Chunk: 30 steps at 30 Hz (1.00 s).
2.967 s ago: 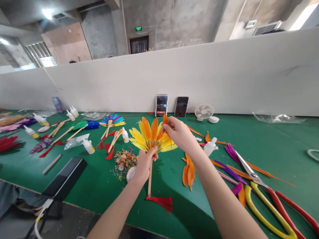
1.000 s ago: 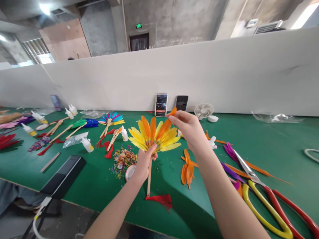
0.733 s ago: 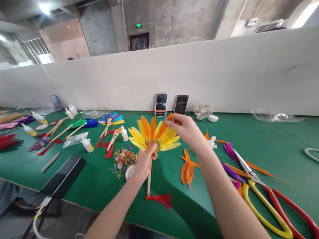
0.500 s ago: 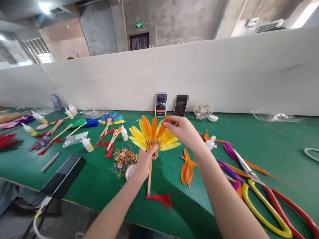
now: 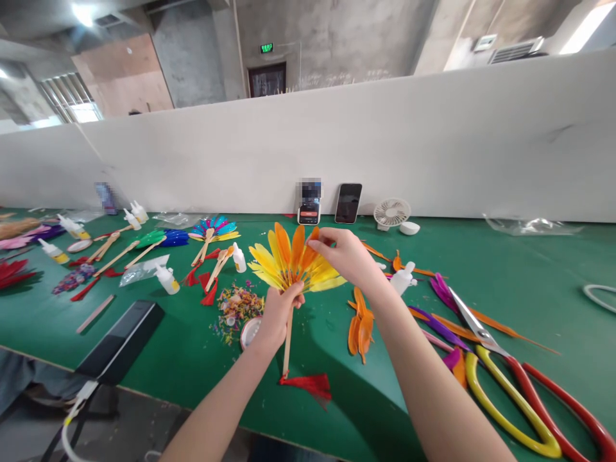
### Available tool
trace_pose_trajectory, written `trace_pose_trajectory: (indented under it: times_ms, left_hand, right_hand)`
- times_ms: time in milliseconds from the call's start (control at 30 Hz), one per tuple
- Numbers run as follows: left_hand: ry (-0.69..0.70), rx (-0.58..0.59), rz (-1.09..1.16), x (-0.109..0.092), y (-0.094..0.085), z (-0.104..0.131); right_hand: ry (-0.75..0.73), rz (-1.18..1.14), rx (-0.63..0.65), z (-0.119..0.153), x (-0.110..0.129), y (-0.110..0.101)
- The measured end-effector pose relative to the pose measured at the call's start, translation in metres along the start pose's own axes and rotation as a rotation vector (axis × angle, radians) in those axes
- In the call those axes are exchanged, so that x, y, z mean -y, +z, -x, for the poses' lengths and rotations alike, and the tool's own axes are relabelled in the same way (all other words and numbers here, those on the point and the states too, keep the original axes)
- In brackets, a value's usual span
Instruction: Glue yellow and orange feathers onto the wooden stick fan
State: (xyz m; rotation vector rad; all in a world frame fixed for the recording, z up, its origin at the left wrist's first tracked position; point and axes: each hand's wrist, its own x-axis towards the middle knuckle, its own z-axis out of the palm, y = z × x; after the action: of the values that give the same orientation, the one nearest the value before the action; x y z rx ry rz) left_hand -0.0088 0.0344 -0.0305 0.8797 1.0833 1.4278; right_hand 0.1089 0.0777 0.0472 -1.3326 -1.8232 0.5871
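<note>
A feather fan of yellow and orange feathers on a wooden stick stands fanned out at the middle of the view. My left hand is closed around the fan where the stick meets the feather bases, thumb on the front. From the stick's lower end hangs a red tassel. My right hand pinches an orange feather at the fan's upper right, its tip between thumb and fingers. Loose orange feathers lie on the table below my right wrist.
Scissors with yellow and red handles lie at the right by purple and orange feathers. A glue bottle is beyond my right forearm. Feather scraps, a round lid and a black box are at left; phones and a small fan stand behind.
My right hand has shifted slightly left and down with the orange feather, which now stands closer to the middle orange feathers. My left hand keeps its hold on the fan.
</note>
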Motion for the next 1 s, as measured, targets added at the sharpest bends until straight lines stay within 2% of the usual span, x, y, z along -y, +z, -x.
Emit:
trace_pose_trajectory:
  times_ms: [367,567,800,1000]
  left_hand:
    - [-0.013,-0.024,-0.01,-0.002,0.001,0.001]
    - [0.016,-0.006,0.02,0.0,0.0,0.0]
    - [0.015,-0.02,0.034,0.001,0.0,-0.001]
    - [0.018,-0.021,0.036,0.0,0.0,0.001]
  right_hand:
    - [0.017,0.002,0.01,0.0,-0.001,0.001]
    - [-0.063,0.048,-0.092,-0.003,-0.008,0.006]
    - [-0.189,0.175,-0.372,-0.009,-0.023,0.017]
    - [-0.224,0.131,-0.341,-0.011,-0.028,0.016]
